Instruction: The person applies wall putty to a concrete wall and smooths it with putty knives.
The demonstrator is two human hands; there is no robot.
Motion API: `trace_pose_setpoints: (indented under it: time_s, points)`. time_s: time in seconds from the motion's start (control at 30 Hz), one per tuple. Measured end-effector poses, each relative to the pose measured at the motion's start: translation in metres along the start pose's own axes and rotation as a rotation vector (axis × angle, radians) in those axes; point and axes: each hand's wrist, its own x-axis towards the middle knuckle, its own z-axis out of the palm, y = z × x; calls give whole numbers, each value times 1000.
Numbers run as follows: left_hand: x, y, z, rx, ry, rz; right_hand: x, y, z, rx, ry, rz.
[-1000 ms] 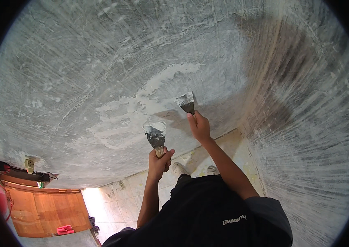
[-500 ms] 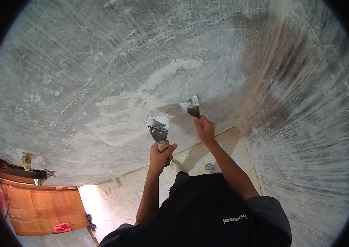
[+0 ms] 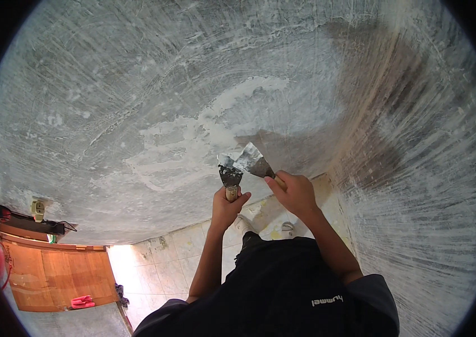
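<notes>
My left hand [image 3: 228,209] is closed around the pale handle of a putty knife [image 3: 230,175], its dark, putty-smeared blade pointing up. My right hand [image 3: 295,195] grips a second putty knife [image 3: 256,163] by its wooden handle, the blade tilted up to the left. The two blades overlap in view, the right one crossing the upper edge of the left one, with white putty on both. Behind them rises a grey wall [image 3: 182,135] with pale, fresh-looking filler streaks and a darker damp-looking patch to the right.
Another streaked wall [image 3: 429,224] meets this one at a corner on the right. A socket [image 3: 38,210] with dark cables sits at the lower left. Below it are a wooden cabinet [image 3: 58,275] and a pink cloth [image 3: 82,302]. My feet stand on a tiled floor [image 3: 165,264].
My right hand has drawn its putty knife down and left, off the wall area, and tilted it toward the left one. The blades, apart before, now meet in view.
</notes>
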Motion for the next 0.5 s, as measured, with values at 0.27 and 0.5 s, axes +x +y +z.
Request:
trace_pose_setpoints:
  time_s: [0.27,0.5]
  points:
    - [-5,-5,-11,-113,35,-58,5,21,-16,-18,75,23]
    - [-16,4,-10,-235,39,-118,55,57,29,268,300,-24]
